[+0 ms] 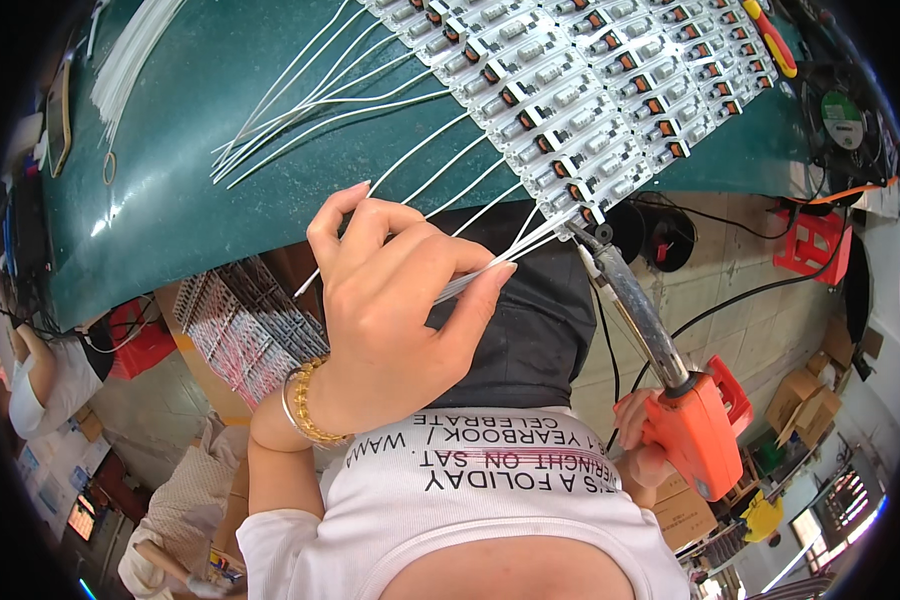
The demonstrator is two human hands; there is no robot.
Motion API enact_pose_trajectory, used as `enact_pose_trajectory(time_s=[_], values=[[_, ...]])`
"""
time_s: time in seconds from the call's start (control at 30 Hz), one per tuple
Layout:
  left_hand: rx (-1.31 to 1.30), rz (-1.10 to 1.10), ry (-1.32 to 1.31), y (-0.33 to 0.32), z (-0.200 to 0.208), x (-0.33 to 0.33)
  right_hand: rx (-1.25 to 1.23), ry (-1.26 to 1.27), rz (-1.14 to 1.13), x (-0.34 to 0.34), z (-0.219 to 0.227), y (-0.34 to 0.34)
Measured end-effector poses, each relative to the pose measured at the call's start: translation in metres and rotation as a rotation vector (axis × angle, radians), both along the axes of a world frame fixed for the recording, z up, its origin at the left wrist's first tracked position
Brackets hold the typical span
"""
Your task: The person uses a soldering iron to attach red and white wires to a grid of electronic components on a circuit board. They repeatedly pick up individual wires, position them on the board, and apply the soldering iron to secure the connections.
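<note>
A panel of joined circuit boards, set with rows of small components, lies on the green table and reaches over its near edge. Thin white wires run from its left edge. My left hand pinches a few of these wires between thumb and index finger, close to the panel's near corner. Other wires pass by its spread fingers. In my right hand, partly hidden, is an orange soldering gun with a long metal barrel. Its tip is at the panel's near corner, by the wire ends; contact is hard to tell.
A bundle of loose white wires lies on the green tabletop. A red-and-yellow handled tool rests beside the panel's far right. Below stand more boards and a red stool. Another person is at lower left.
</note>
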State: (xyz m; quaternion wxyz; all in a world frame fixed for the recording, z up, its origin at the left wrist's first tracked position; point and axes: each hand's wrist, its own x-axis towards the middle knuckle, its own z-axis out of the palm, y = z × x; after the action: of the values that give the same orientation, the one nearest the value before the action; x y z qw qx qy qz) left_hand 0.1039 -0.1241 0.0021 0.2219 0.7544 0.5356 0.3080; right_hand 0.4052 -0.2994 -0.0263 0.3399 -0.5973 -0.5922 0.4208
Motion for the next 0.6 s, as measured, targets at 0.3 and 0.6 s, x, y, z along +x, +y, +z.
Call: enact_pose_trajectory(time_s=[0.3, 0.6], values=[[0.049, 0.005, -0.001, 0.0, -0.005, 0.003, -0.093, -0.122, -0.223, -0.027, 0.015, 0.009], [0.036, 0.013, 0.006, -0.002, -0.005, 0.003, -0.026, -0.119, -0.172, -0.021, 0.01, 0.005]])
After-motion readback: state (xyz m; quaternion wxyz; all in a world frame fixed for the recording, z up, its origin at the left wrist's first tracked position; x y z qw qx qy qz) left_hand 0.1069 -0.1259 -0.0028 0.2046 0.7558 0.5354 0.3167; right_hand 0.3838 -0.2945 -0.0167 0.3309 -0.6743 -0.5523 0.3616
